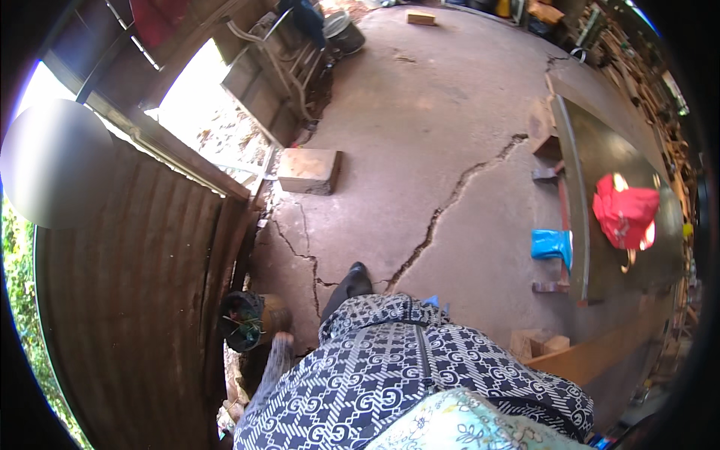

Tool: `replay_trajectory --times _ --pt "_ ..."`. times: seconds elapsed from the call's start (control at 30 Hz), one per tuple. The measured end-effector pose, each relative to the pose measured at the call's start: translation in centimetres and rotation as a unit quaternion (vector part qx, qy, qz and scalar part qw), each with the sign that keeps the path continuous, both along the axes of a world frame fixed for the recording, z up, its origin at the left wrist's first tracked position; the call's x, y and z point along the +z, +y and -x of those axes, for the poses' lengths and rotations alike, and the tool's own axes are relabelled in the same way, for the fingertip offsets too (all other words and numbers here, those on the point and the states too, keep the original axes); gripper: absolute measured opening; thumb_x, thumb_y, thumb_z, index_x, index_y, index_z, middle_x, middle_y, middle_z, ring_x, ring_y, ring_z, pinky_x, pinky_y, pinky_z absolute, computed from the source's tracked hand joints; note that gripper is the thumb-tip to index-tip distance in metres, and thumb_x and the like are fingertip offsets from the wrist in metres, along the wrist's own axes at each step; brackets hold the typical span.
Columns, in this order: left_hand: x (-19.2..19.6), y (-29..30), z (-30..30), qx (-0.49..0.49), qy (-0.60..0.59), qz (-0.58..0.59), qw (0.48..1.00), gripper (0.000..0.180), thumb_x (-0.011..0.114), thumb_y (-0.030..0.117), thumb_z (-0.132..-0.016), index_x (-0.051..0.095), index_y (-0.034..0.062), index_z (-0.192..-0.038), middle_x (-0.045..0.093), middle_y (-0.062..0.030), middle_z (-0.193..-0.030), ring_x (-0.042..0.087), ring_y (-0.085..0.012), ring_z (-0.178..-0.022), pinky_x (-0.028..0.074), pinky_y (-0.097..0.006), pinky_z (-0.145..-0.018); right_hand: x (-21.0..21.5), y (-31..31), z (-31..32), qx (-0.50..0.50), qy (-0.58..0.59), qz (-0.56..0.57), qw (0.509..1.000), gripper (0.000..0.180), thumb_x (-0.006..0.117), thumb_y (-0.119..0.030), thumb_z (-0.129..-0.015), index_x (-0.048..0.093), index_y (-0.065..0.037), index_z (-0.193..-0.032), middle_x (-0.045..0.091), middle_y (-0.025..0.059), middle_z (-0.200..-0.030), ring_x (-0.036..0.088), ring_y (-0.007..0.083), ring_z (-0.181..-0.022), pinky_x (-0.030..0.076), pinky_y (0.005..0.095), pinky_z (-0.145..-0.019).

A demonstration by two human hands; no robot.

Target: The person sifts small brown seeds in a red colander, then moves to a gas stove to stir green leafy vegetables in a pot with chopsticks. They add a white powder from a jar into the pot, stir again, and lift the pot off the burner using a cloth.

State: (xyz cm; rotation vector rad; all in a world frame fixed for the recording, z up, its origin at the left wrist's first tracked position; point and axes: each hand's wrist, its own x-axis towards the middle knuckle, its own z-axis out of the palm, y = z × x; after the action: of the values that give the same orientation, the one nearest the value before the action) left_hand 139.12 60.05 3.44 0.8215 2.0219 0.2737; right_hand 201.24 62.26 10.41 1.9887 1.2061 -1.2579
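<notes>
Neither my left hand nor my right hand shows in the head view, so what they hold or touch is hidden. My black-and-white patterned garment [367, 352] fills the lower middle, with a pale floral cloth [465, 424] over it at the bottom. One dark shoe [358, 276] points forward on the cracked concrete floor [397, 157]. Just left of me stands a bucket [271, 316] with a dark mouth and dark contents. Against it is a grey, rough, post-like piece [276, 366], partly covered by the garment.
A dark-topped table [600, 165] stands on the right with a red cloth item [628, 214] on it. Blue plastic [551, 244] hangs at its side. A block [307, 171] lies ahead-left. Corrugated sheeting [127, 277] walls the left. A dark bucket [343, 34] stands farther off.
</notes>
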Motion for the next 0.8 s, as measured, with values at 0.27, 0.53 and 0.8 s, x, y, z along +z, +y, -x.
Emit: replay_trajectory --times 0.27,0.53,0.8 --pt "2.6 35.2 2.8 0.033 -0.188 -0.197 0.962 0.030 0.059 0.035 -0.091 0.062 0.0066 -0.102 0.067 -0.0079 -0.084 0.060 -0.0154 -0.060 0.049 -0.029 -0.053 3.6 6.6 4.1 -0.045 0.056 -0.032 0.997 0.042 0.068 -0.040 -0.077 0.070 -0.007 -0.102 0.071 0.0159 -0.089 0.068 0.0247 -0.085 0.050 0.0369 -0.079" --pt "15.0 53.0 -4.8 0.050 -0.274 -0.261 0.924 0.019 0.058 0.010 -0.087 0.066 0.0065 -0.104 0.069 -0.0071 -0.083 0.066 -0.0149 -0.064 0.054 -0.027 -0.057 2.7 6.7 1.1 -0.072 -0.025 -0.021 0.997 0.041 0.070 -0.035 -0.076 0.068 -0.005 -0.104 0.070 0.0150 -0.092 0.067 0.0236 -0.087 0.050 0.0367 -0.081" --pt "12.8 64.8 -1.6 0.118 -0.236 -0.231 0.937 0.019 0.057 0.014 -0.091 0.064 0.0055 -0.106 0.068 -0.0079 -0.083 0.064 -0.0155 -0.061 0.055 -0.028 -0.054 4.1 21.6 -2.3 -0.096 -0.071 -0.022 0.993 0.040 0.071 -0.030 -0.075 0.067 -0.004 -0.106 0.069 0.0142 -0.094 0.065 0.0226 -0.088 0.050 0.0364 -0.082"
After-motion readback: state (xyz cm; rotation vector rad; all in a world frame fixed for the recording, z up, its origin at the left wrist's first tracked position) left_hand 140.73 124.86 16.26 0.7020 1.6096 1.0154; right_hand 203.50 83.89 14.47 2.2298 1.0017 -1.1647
